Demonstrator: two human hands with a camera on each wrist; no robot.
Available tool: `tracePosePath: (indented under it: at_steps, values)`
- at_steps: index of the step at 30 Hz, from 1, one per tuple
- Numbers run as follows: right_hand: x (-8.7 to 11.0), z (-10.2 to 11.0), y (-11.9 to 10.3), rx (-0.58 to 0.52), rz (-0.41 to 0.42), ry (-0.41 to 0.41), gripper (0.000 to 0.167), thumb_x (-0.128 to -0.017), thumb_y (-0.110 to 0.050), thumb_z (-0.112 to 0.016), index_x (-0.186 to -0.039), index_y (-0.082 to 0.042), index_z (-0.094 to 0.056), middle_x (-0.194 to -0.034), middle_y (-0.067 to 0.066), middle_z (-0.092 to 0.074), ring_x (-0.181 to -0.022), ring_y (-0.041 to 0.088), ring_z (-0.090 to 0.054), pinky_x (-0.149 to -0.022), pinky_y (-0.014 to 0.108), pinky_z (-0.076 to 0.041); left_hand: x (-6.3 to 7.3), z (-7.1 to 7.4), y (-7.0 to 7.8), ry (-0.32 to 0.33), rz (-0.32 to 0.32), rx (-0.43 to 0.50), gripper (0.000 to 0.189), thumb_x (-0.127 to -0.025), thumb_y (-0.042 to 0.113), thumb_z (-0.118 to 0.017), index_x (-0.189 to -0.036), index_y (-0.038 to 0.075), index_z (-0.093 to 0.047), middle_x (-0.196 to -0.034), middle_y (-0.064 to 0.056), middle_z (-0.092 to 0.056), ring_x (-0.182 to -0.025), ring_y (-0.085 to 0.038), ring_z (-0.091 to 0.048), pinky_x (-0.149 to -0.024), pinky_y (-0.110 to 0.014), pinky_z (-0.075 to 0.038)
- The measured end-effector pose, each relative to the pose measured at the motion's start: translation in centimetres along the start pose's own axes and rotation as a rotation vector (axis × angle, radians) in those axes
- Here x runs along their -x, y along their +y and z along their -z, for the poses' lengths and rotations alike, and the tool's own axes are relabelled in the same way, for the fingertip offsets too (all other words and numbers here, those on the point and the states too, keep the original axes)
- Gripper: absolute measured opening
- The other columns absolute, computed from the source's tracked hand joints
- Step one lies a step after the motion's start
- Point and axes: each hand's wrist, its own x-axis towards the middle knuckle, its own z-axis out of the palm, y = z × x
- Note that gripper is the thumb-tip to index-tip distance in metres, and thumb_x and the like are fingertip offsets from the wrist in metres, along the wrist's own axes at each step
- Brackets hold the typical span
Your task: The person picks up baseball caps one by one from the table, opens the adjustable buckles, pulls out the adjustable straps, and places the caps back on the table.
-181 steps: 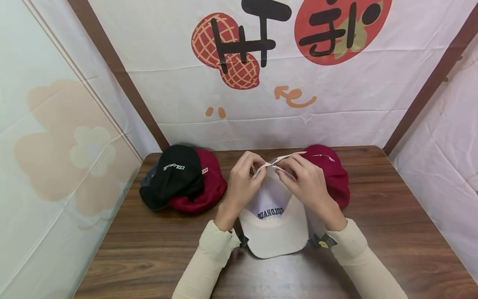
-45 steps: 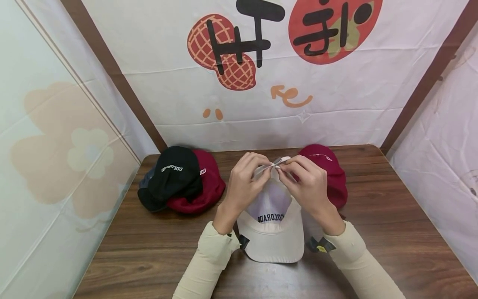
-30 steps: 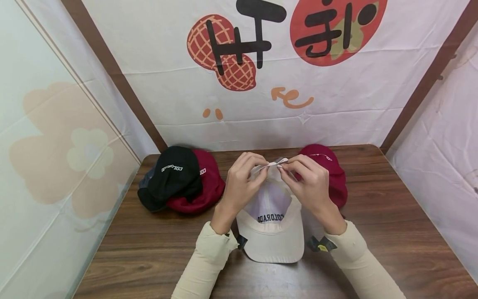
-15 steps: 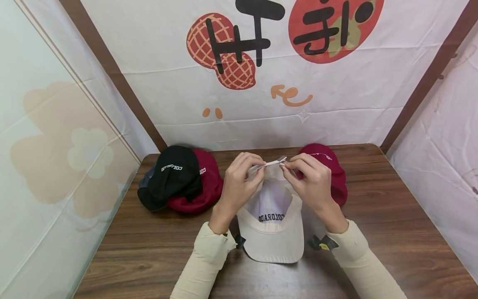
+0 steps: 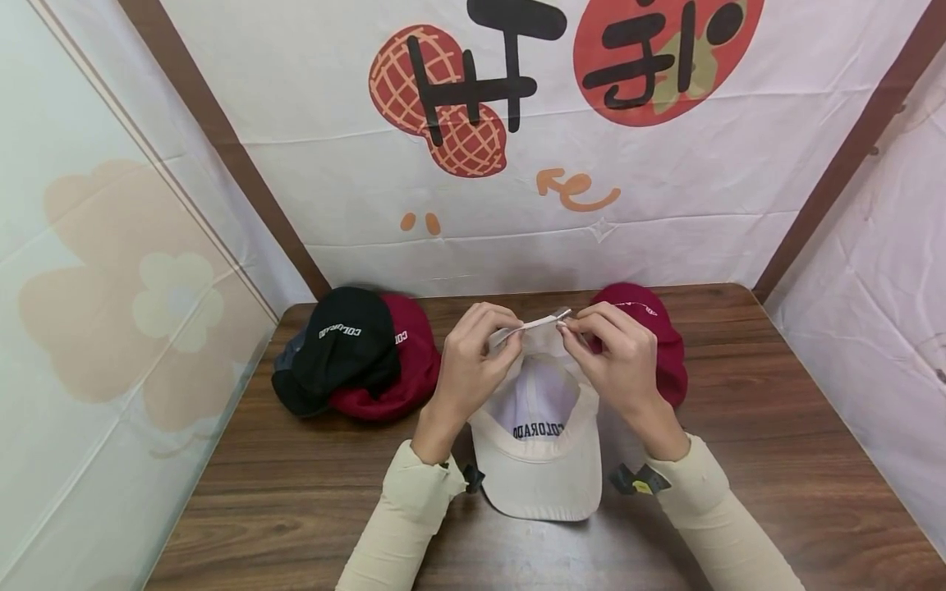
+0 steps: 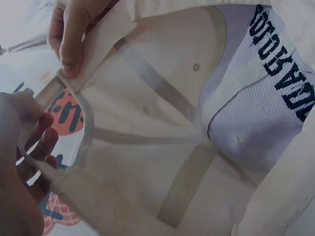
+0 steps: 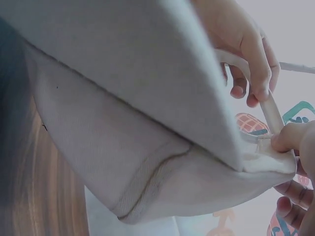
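Observation:
A cream baseball cap (image 5: 539, 484) stands on the table with its brim toward me and its open underside facing up, COLORADO lettering showing inside. At its back edge, my left hand (image 5: 473, 353) pinches the narrow back strap (image 5: 539, 322). My right hand (image 5: 617, 353) pinches the cap's rear edge where the strap meets it, near a small grey buckle (image 5: 562, 313). In the left wrist view, the strap arches over the cap's rear opening, and the left hand (image 6: 24, 162) has its fingers behind it. The right thumb presses the cap's corner in the right wrist view.
On the left of the wooden table (image 5: 296, 509), a black cap (image 5: 355, 345) overlaps a dark red cap (image 5: 417, 361), with a bluish one partly hidden behind. Another dark red cap (image 5: 661, 361) lies behind my right hand. A printed cloth (image 5: 517, 238) hangs behind the table.
Both hands have drawn slightly apart. More of the strap now shows as a straight band between them; earlier their fingertips were close together where the pieces crossed. The other caps stay put.

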Motion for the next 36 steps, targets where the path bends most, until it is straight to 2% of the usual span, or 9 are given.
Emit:
tracePosePath:
  at_steps: [5,7,13,16,22,28,33,36]
  values:
    - [0.2,0.0,0.3,-0.017,-0.021,0.024,0.011,-0.080,0.001,-0.089,-0.085,-0.002,-0.079,-0.085,0.013,-0.075,-0.062,0.021,-0.060,-0.057,0.029,-0.050,0.2,0.2,-0.3,0.024,-0.006,0.034,0.011,-0.091,-0.006,-0.071,-0.097,0.003,-0.072,-0.101,-0.010,-0.073,-0.096,-0.023,-0.068,-0.073,-0.036,-0.056]
    - [0.3,-0.1,0.4,-0.024,-0.023,0.027,0.011,-0.080,0.002,-0.088,-0.085,-0.002,-0.079,-0.084,0.013,-0.074,-0.062,0.021,-0.059,-0.057,0.029,-0.049,0.3,0.3,-0.4,0.015,-0.012,0.045,0.011,-0.092,-0.005,-0.071,-0.098,0.004,-0.072,-0.101,-0.009,-0.073,-0.095,-0.022,-0.067,-0.071,-0.037,-0.055]
    - [0.4,-0.1,0.3,-0.034,-0.021,0.027,0.010,-0.081,0.002,-0.088,-0.085,-0.001,-0.079,-0.084,0.013,-0.074,-0.061,0.021,-0.059,-0.057,0.027,-0.050,0.5,0.4,-0.3,-0.029,-0.030,0.069,0.005,-0.094,0.003,-0.071,-0.099,0.005,-0.072,-0.102,-0.007,-0.072,-0.100,-0.020,-0.068,-0.080,-0.035,-0.056]
    - [0.5,-0.1,0.3,-0.032,-0.024,0.030,0.011,-0.080,0.002,-0.088,-0.086,-0.001,-0.080,-0.085,0.013,-0.074,-0.061,0.020,-0.058,-0.057,0.026,-0.049,0.7,0.4,-0.2,-0.045,-0.029,0.080,0.005,-0.095,0.005,-0.070,-0.099,0.005,-0.073,-0.103,-0.007,-0.072,-0.096,-0.019,-0.067,-0.078,-0.034,-0.056]
    - [0.5,0.0,0.4,-0.055,-0.025,0.035,0.012,-0.079,0.002,-0.089,-0.088,-0.001,-0.080,-0.086,0.013,-0.076,-0.060,0.018,-0.059,-0.058,0.022,-0.051,1.0,0.4,-0.3,-0.063,-0.010,0.091,0.006,-0.097,0.005,-0.067,-0.097,0.004,-0.073,-0.103,-0.006,-0.071,-0.090,-0.019,-0.064,-0.072,-0.043,-0.055]
    - [0.4,0.1,0.3,-0.067,-0.041,0.028,0.015,-0.078,0.005,-0.090,-0.088,-0.001,-0.081,-0.086,0.013,-0.075,-0.059,0.018,-0.057,-0.059,0.019,-0.051,1.0,0.3,-0.4,-0.097,0.065,0.039,0.004,-0.097,0.006,-0.070,-0.099,0.006,-0.074,-0.103,-0.005,-0.071,-0.093,-0.019,-0.064,-0.076,-0.038,-0.057]
    - [0.3,0.1,0.3,-0.086,-0.042,0.023,0.016,-0.078,0.007,-0.089,-0.089,0.000,-0.081,-0.085,0.014,-0.075,-0.059,0.018,-0.056,-0.059,0.018,-0.050,1.1,0.4,-0.3,-0.202,0.190,-0.031,0.014,-0.097,0.013,-0.076,-0.110,0.011,-0.072,-0.109,-0.003,-0.069,-0.101,-0.017,-0.066,-0.084,-0.036,-0.061]
    - [0.2,0.1,0.2,-0.098,-0.043,0.019,0.016,-0.078,0.007,-0.089,-0.090,0.000,-0.081,-0.085,0.013,-0.075,-0.059,0.017,-0.056,-0.059,0.018,-0.049,1.2,0.3,-0.3,-0.265,0.238,-0.080,0.022,-0.095,0.016,-0.080,-0.114,0.011,-0.071,-0.110,-0.003,-0.068,-0.100,-0.016,-0.065,-0.086,-0.036,-0.060]
